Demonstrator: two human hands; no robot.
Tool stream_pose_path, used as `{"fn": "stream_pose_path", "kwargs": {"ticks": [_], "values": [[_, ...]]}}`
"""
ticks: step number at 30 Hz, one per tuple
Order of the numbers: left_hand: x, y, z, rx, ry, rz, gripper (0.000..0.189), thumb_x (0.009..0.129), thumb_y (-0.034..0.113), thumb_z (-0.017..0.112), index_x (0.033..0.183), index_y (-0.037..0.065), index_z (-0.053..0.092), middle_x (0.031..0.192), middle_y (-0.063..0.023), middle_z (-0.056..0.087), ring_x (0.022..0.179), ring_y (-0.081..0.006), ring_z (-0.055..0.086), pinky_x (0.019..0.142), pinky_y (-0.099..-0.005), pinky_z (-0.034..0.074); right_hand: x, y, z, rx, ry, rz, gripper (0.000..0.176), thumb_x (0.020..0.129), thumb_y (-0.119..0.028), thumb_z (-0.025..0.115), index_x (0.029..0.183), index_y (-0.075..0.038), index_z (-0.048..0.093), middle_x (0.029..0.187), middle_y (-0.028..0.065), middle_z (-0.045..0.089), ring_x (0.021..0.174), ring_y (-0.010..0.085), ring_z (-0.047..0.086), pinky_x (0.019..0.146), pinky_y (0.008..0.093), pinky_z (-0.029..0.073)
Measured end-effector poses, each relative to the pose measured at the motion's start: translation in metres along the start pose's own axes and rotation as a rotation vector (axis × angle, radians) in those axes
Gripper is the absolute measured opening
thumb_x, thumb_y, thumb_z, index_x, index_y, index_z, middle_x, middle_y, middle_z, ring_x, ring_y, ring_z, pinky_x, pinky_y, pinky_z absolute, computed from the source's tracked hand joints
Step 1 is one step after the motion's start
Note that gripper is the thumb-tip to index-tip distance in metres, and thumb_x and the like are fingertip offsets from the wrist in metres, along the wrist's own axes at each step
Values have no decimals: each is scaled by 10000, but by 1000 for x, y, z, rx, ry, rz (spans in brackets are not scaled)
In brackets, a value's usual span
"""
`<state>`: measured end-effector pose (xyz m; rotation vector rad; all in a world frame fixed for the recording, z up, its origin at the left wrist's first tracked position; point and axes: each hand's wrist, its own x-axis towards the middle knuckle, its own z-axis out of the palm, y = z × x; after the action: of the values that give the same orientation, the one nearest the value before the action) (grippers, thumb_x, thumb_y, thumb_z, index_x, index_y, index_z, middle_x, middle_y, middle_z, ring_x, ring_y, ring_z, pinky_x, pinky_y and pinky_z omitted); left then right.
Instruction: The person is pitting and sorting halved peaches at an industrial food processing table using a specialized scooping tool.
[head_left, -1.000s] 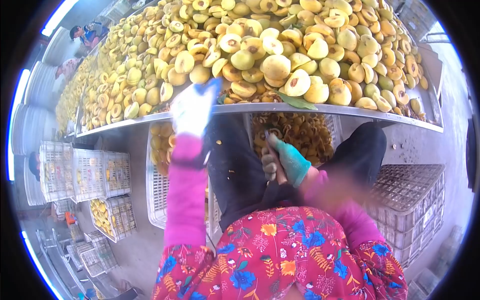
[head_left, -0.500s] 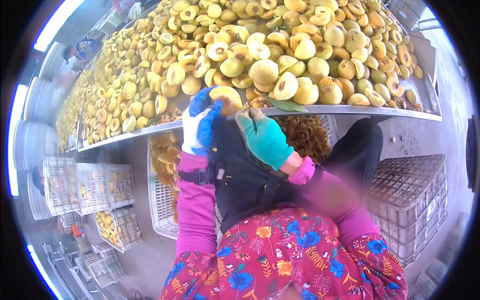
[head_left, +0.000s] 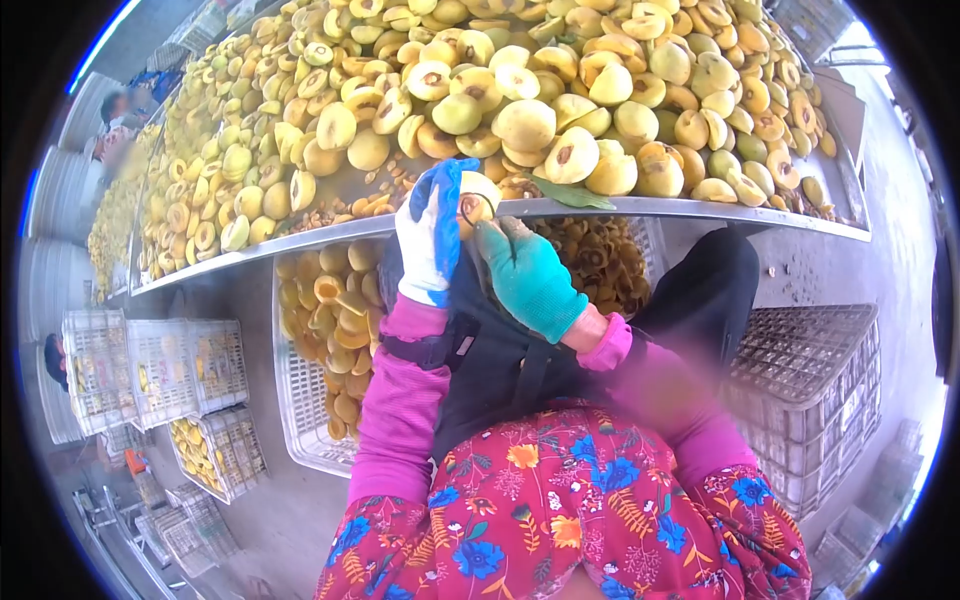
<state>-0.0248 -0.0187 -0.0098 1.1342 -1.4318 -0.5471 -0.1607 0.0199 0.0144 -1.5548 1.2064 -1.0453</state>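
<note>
While both hands work at the near rim of the long metal table [head_left: 650, 208], the head view shows them close together, just above the person's dark apron [head_left: 500, 350].

Left hand [head_left: 430, 235]: white glove with blue fingertips, pink sleeve. The fingers are curled closed around a halved yellow peach [head_left: 482, 192]. The peach is held at the table rim with its cut face turned toward the right hand.

Right hand [head_left: 527, 275]: teal glove, pink sleeve. The fingers are bunched tight round a thin dark looped blade [head_left: 470, 210]. Only the tip shows, set against the cut face of the peach; the handle is hidden inside the glove. The two gloves meet at the fruit.

Surroundings:
- The table top carries a deep heap of yellow peach halves [head_left: 520, 120], many with the pit hollow facing up.
- One green leaf [head_left: 565, 193] lies at the rim, just beside the held peach.
- Under the table on the person's left, a white plastic lattice crate [head_left: 300, 400] holds pitted orange-yellow halves [head_left: 335, 300].
- A heap of brown-orange pits and scraps [head_left: 600, 260] lies under the table, directly behind the hands.
- A grey lattice crate [head_left: 810, 350] stands by the right knee.
- Stacks of white crates [head_left: 150, 365] stand well apart on the left.
- Another person [head_left: 115, 110], blurred, is at the far end of the table.
</note>
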Motion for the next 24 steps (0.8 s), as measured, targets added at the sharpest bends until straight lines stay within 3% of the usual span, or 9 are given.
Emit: {"fn": "stream_pose_path", "kwargs": {"ticks": [1, 4, 7, 11, 14, 16, 20, 22, 24], "values": [[2, 16, 6, -393, 132, -414, 278, 908, 212, 547, 1057, -17, 603, 995, -83, 640, 814, -100, 569, 721, -233, 461, 1, -3, 1, 73, -21, 33, 323, 933, -293, 473, 892, 19, 548, 720, 204, 594, 657, 340, 595, 568, 398, 437], [-7, 12, 13, -328, 182, -298, 325, 900, 253, 542, 1032, -40, 592, 978, -112, 652, 882, -148, 600, 813, -285, 471, 0, -10, 9, 395, -115, 314, 386, 934, -382, 462, 842, -16, 547, 607, 35, 517, 456, 132, 491, 409, 261, 379], [-8, 10, 9, -234, 99, -260, 337, 901, 264, 527, 1024, -43, 587, 1000, -116, 642, 880, -149, 596, 808, -289, 474, -3, -20, 14, 486, -80, 367, 387, 932, -417, 455, 843, -50, 541, 587, -38, 429, 435, 33, 406, 360, 199, 300], [-13, 8, 7, -124, 40, -193, 325, 896, 264, 520, 1033, -23, 588, 1012, -113, 637, 882, -155, 596, 796, -294, 479, -10, -13, 18, 475, -118, 441, 381, 932, -413, 452, 863, -49, 542, 589, -30, 443, 442, 47, 414, 366, 210, 318], [-13, 18, 12, -149, 99, -78, 302, 898, 204, 530, 1035, -59, 582, 971, -92, 635, 830, -129, 578, 758, -271, 465, -13, -6, 26, 399, -11, 259, 387, 930, -422, 450, 883, -49, 540, 589, -29, 440, 445, 46, 412, 366, 205, 325], [-12, 30, 17, -343, 239, -212, 281, 898, 186, 525, 1031, -55, 582, 961, -88, 632, 832, -130, 580, 768, -273, 462, -12, -7, 24, 429, 38, 265, 401, 951, -326, 432, 872, 52, 540, 672, 160, 550, 645, 236, 535, 606, 351, 417], [-15, 23, 10, -187, 112, -133, 248, 893, 177, 518, 998, -29, 604, 955, -94, 627, 823, -139, 580, 758, -273, 462, -15, -16, 16, 388, -26, 303, 403, 950, -354, 428, 915, 31, 540, 625, 116, 527, 554, 220, 536, 521, 329, 426], [-11, 23, 6, -152, 42, -164, 249, 893, 183, 516, 986, -30, 607, 946, -93, 627, 819, -141, 580, 753, -272, 462, -19, -25, 7, 642, -220, 540, 421, 915, -502, 430, 852, -90, 483, 556, -24, 419, 398, 64, 380, 357, 226, 348], [-11, 22, 1, -107, -11, -200, 252, 894, 188, 515, 973, -31, 610, 938, -91, 627, 816, -142, 579, 749, -272, 462, -16, -27, -4, 841, -357, 625, 447, 904, -541, 416, 830, -102, 459, 543, -25, 402, 385, 71, 370, 349, 231, 347]]}}
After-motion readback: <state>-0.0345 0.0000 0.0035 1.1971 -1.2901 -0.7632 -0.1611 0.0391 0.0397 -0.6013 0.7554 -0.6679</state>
